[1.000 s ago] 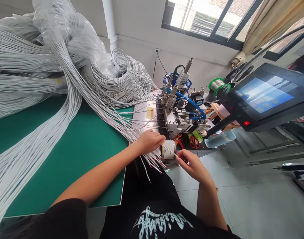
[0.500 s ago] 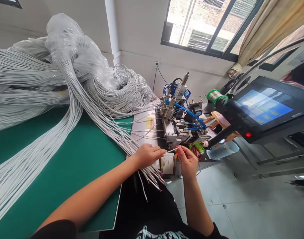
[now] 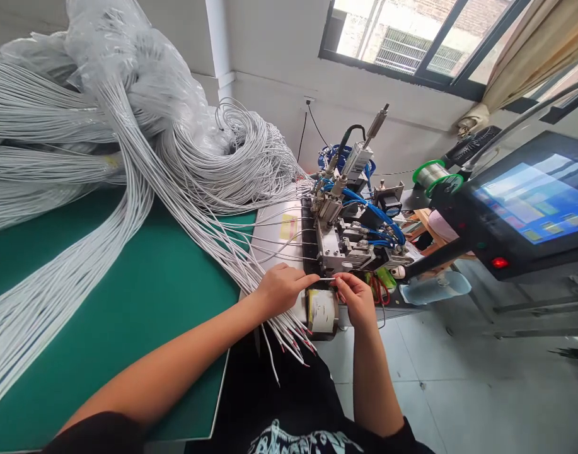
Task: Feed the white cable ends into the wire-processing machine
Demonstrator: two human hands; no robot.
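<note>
My left hand (image 3: pixel 283 289) and my right hand (image 3: pixel 354 296) both pinch one thin white wire (image 3: pixel 327 279), stretched level between them just in front of a small metal machine (image 3: pixel 350 236) with blue hoses. The left hand also rests on a fan of white wires (image 3: pixel 289 328) whose red-tipped ends hang over the table's edge. A white roll with a label (image 3: pixel 322 310) sits below the two hands.
Huge bundles of white wire (image 3: pixel 104 157) and a plastic bag cover the green mat (image 3: pixel 142 296) at the left. A touchscreen panel (image 3: pixel 529 202) stands at the right, a solder spool (image 3: pixel 433 176) behind the machine. Red-handled scissors (image 3: pixel 377 289) lie beside my right hand.
My right hand has risen from below the roll to the machine's front edge, carrying the wire's end; the wire now lies level between both hands. The camera has shifted a little.
</note>
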